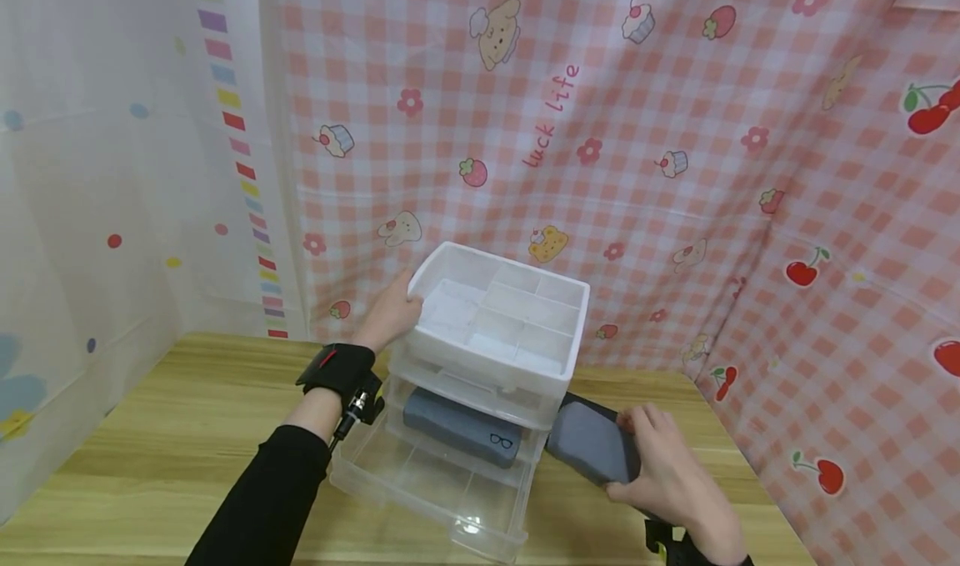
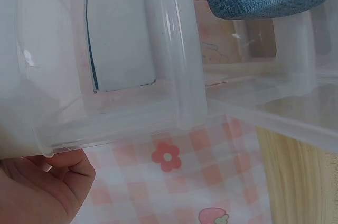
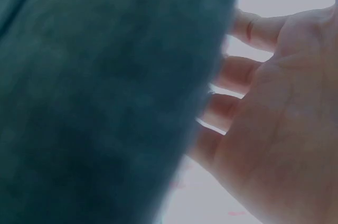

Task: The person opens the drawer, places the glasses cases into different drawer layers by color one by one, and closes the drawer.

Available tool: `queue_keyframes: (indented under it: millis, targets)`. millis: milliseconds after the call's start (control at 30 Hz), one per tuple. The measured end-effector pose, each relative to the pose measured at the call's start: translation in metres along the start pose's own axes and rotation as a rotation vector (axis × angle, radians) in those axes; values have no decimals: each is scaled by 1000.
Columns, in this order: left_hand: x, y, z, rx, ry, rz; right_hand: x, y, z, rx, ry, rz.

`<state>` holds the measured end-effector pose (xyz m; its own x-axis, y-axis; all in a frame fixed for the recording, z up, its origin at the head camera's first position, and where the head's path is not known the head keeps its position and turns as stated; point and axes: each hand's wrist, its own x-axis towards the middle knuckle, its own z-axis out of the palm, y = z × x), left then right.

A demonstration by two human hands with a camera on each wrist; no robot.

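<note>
Lower right of frame: right hand (image 1: 663,466) grips a slate-grey, round-cornered case (image 1: 591,443) | Centre: left hand (image 1: 390,312) clasps the rim of a translucent white plastic drawer unit (image 1: 487,364) | Inside it: blue-grey, oblong fabric case (image 1: 453,424) printed with black spectacles

I see the left arm (image 1: 262,487), sleeved in black, reaching forward, its wrist (image 1: 318,416) bare above the cuff. The left hand (image 1: 390,309) grips with curled fingers. Lower in my head view, the right hand (image 1: 667,470) holds between thumb and fingers; from its wrist I see the palm (image 3: 285,113), gaps between the fingers (image 3: 240,73), tips hidden.
</note>
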<state>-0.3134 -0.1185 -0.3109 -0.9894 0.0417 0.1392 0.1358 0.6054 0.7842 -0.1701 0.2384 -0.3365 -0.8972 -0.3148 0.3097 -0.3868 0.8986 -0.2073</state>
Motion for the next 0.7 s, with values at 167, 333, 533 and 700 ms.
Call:
queue_keyframes:
  millis: [167,333,533,700]
  targets:
    - [0,0,1,-6,2,1,1,-18,2,-8,48,-86]
    - [0,-1,1,5,8,-5,4,-33,9,-6,70,-138]
    - [0,-1,1,0,9,-5,11,-49,14,8,83,-209]
    - [-1,0,0,-8,-1,-9,26,-67,16,-17,98,-325]
